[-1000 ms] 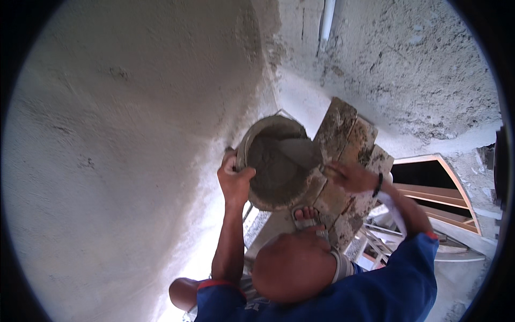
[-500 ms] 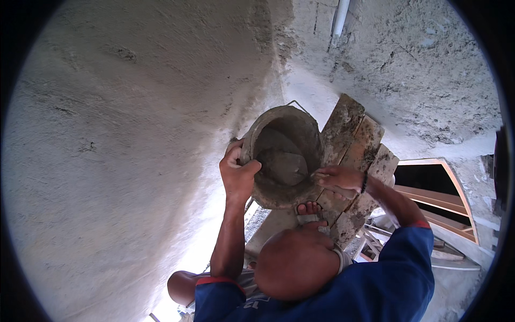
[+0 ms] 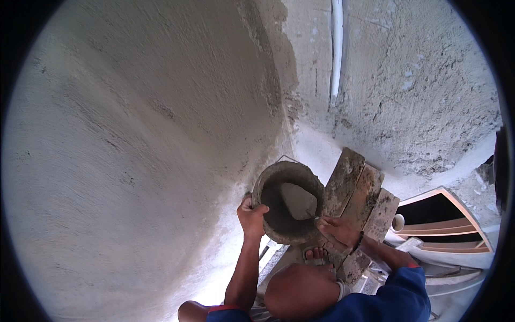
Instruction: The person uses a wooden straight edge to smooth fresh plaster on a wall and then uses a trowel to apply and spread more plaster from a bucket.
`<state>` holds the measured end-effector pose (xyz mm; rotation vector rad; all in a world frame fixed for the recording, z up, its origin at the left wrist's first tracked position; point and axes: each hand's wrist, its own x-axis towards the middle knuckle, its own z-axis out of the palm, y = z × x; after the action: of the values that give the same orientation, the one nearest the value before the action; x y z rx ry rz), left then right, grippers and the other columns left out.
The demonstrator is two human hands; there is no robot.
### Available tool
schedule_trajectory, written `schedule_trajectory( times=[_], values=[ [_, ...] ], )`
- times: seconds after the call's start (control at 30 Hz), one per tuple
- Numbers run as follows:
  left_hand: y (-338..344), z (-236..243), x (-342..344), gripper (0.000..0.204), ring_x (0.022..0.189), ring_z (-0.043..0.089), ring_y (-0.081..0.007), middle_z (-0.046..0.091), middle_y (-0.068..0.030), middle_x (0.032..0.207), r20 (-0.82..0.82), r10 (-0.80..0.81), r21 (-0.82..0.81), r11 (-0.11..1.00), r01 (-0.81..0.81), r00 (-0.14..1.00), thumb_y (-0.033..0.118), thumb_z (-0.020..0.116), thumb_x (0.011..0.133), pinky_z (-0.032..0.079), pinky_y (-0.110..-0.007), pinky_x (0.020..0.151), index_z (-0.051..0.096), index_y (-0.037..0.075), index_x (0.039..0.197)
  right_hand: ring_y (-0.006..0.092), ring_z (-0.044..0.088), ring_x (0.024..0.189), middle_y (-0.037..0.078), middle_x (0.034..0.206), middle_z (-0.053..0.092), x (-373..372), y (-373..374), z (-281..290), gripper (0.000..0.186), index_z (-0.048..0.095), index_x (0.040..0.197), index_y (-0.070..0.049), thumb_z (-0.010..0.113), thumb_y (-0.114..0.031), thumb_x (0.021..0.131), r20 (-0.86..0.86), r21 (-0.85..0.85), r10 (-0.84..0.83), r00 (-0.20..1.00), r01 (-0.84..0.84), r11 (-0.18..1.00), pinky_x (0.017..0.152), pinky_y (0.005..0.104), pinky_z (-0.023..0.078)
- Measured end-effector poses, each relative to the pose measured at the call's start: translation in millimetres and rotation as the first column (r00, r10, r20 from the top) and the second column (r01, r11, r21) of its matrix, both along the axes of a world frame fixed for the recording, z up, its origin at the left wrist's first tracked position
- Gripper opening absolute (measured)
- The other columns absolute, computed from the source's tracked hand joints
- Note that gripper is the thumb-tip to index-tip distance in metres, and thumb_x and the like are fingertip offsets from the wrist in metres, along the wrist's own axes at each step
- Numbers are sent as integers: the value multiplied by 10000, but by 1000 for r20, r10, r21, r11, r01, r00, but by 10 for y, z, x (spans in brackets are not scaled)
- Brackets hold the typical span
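Note:
A mortar-crusted bucket (image 3: 260, 181) stands tilted toward me on worn planks. My left hand (image 3: 252, 219) is closed over its left rim, thumb on the inner side. My right hand (image 3: 340, 231), a dark band at its wrist, grips the handle of a trowel (image 3: 299, 203) at the bucket's right edge. The trowel's broad grey blade lies inside the bucket's mouth; whether mortar covers it I cannot tell. Deeper in, the bucket is dark and its contents are hard to make out. A thin wire handle (image 3: 288, 158) sticks up behind the far rim.
Rough wooden planks (image 3: 343, 185) run under and beside the bucket, with my sandalled foot (image 3: 317, 254) on them. A plastered wall (image 3: 134, 161) rises on the left. A white pipe (image 3: 337, 53) runs down the far wall. At right is a wood-framed opening (image 3: 437, 220).
The view has shifted, so the bucket and both hands sit lower in the picture. The trowel blade has moved up toward the middle of the bucket's mouth and turned. Both hands keep their grips.

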<state>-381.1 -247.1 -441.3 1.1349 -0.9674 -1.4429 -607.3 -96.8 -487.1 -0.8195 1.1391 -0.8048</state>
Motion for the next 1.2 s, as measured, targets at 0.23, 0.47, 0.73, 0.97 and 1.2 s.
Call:
schedule_trajectory(
  times=[0.23, 0.47, 0.73, 0.97, 1.2],
  values=[
    [-9, -281, 112, 213, 601, 563, -147, 612, -98, 746, 49, 32, -18, 999, -32, 998, -116, 550, 582, 472, -277, 588, 555, -52, 784, 185, 505, 548, 96, 776, 512, 185, -144, 836, 409, 374, 1174, -120, 500, -206, 794, 637, 208, -411, 653, 368, 906, 463, 323, 450],
    [27, -243, 188, 178, 592, 555, -135, 604, -90, 724, 36, 43, 12, 999, -44, 998, -120, 547, 590, 462, -260, 570, 543, -34, 746, 145, 512, 600, 89, 820, 499, -20, -520, 1239, 366, 360, 1196, -110, 484, -218, 869, 781, -96, -543, 308, 919, 383, 483, 272, 465],
    [134, 8, 220, 239, 623, 559, -139, 610, -90, 763, 71, 102, -12, 995, -101, 992, -116, 551, 578, 466, -265, 598, 567, -57, 810, 124, 508, 599, 74, 801, 515, -150, -995, 1447, 491, 224, 1317, -125, 476, -134, 895, 690, -405, -718, 92, 871, -278, 470, 261, 454],
    [193, -92, 242, 265, 632, 561, -132, 618, -73, 768, 298, 101, -75, 994, -82, 949, -105, 550, 585, 473, -269, 609, 589, -53, 842, 415, 553, 875, 254, 1109, 525, -323, -1253, -395, 505, 391, 1273, -20, 489, -172, 802, -643, -723, -564, 518, -166, 671, 768, 453, 451],
    [118, -120, 139, 192, 590, 544, -130, 599, -58, 698, 126, 38, -48, 998, -32, 991, -98, 578, 568, 465, -277, 570, 561, -20, 743, 308, 590, 904, 196, 1073, 568, -801, -11, 48, 535, 386, 1277, -60, 555, -199, 789, -547, -478, -406, 732, 125, 869, 750, 397, 471]
  ],
)
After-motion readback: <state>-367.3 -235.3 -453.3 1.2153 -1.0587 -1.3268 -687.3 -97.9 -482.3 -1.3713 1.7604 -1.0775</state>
